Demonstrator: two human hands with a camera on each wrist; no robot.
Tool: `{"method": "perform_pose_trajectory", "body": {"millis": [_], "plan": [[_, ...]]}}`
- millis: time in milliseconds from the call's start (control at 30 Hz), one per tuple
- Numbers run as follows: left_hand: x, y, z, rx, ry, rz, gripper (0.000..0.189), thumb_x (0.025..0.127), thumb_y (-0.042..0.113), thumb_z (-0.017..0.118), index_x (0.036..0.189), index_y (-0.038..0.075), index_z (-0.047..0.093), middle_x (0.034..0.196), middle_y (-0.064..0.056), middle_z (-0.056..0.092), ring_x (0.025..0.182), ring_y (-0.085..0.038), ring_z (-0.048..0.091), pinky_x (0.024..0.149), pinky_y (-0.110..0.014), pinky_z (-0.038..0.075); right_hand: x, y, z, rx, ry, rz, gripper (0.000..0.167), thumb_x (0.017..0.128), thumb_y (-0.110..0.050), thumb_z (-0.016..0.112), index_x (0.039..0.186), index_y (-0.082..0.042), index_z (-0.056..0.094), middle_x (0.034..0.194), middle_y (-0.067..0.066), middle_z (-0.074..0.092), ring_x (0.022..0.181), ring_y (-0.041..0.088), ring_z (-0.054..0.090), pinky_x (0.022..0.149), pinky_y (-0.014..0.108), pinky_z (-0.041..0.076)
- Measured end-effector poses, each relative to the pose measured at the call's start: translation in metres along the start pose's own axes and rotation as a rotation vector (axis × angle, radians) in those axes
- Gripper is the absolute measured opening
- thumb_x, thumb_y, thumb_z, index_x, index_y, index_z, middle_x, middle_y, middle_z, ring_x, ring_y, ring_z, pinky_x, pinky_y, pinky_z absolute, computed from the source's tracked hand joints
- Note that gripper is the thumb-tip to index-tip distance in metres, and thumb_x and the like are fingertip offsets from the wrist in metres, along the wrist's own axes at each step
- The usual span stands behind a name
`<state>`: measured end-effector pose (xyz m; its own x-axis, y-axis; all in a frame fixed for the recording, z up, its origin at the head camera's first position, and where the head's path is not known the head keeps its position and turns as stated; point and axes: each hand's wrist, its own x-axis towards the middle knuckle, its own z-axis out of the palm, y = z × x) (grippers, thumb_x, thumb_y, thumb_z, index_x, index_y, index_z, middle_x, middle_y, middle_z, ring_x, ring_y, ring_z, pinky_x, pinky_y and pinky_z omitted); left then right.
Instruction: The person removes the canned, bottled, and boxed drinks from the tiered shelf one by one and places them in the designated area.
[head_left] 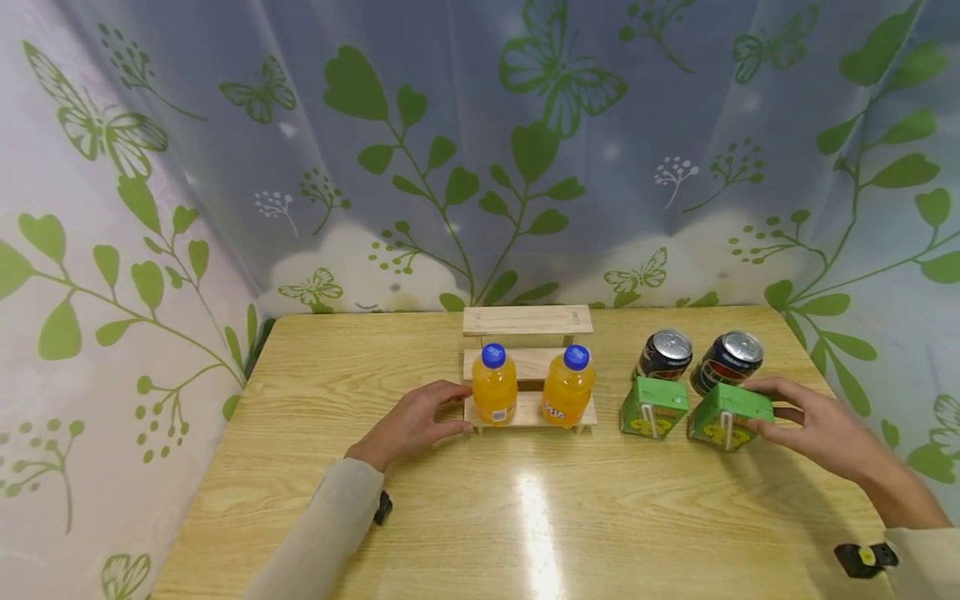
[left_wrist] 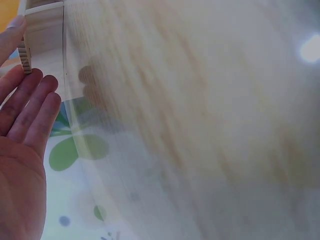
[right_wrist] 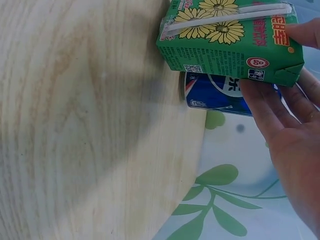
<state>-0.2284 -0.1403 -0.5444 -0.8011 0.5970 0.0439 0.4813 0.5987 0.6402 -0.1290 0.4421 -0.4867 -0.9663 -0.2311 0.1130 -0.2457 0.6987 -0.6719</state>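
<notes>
A small stepped wooden rack (head_left: 528,320) stands at the middle of the table. Two orange drink bottles (head_left: 494,392) with blue caps stand side by side on its lowest step. My left hand (head_left: 412,423) holds the left end of that step between thumb and forefinger; the other fingers extend beside it in the left wrist view. At the right, my right hand (head_left: 813,425) grips a green drink carton (right_wrist: 225,45) by its right side, thumb in front and fingers behind. Another green carton (head_left: 654,408) stands just left of it.
Two dark blue drink cans (head_left: 664,356) stand upright behind the cartons. Beyond the wooden table (head_left: 337,358), a patterned curtain (head_left: 465,150) with green leaves and butterflies hangs along the back and both sides.
</notes>
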Motion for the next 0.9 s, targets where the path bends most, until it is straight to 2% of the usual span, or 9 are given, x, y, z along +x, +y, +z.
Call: {"method": "perform_pose_trajectory", "body": {"millis": [133,233,633,900], "plan": [[0.001,0.0,0.001,-0.004,-0.002,0.004,0.058,0.1,0.038,0.082,0.15,0.013,0.065,0.149,-0.003,0.068,0.138,-0.025,0.065,0.119,-0.048,0.054,-0.001,0.002,0.004,0.02,-0.004,-0.013,0.046,0.099,-0.001,0.078,0.141,0.0,0.062,0.134,-0.037,0.052,0.113,-0.022,0.051,0.087,0.002,0.051],[0.001,0.001,0.001,-0.003,-0.006,0.004,0.058,0.1,0.038,0.081,0.15,0.013,0.065,0.149,-0.003,0.068,0.138,-0.025,0.065,0.119,-0.048,0.054,-0.001,0.002,0.007,0.031,0.004,-0.02,0.046,0.098,0.002,0.078,0.141,0.003,0.062,0.133,-0.039,0.05,0.113,-0.022,0.051,0.089,0.0,0.05],[0.001,0.0,0.0,-0.001,-0.018,-0.02,0.058,0.1,0.038,0.081,0.151,0.015,0.065,0.15,-0.003,0.067,0.14,-0.024,0.064,0.121,-0.047,0.053,-0.001,0.0,0.006,0.044,-0.023,0.034,0.049,0.103,-0.006,0.074,0.149,-0.002,0.058,0.137,-0.038,0.049,0.117,-0.023,0.048,0.086,0.006,0.054],[0.001,0.0,0.0,-0.004,-0.019,-0.021,0.058,0.101,0.038,0.081,0.151,0.014,0.064,0.151,-0.003,0.067,0.14,-0.025,0.064,0.121,-0.048,0.053,0.006,-0.013,-0.003,0.15,0.023,-0.045,0.046,0.103,0.004,0.068,0.149,0.001,0.058,0.141,-0.025,0.062,0.127,-0.016,0.056,0.094,0.005,0.053]]}}
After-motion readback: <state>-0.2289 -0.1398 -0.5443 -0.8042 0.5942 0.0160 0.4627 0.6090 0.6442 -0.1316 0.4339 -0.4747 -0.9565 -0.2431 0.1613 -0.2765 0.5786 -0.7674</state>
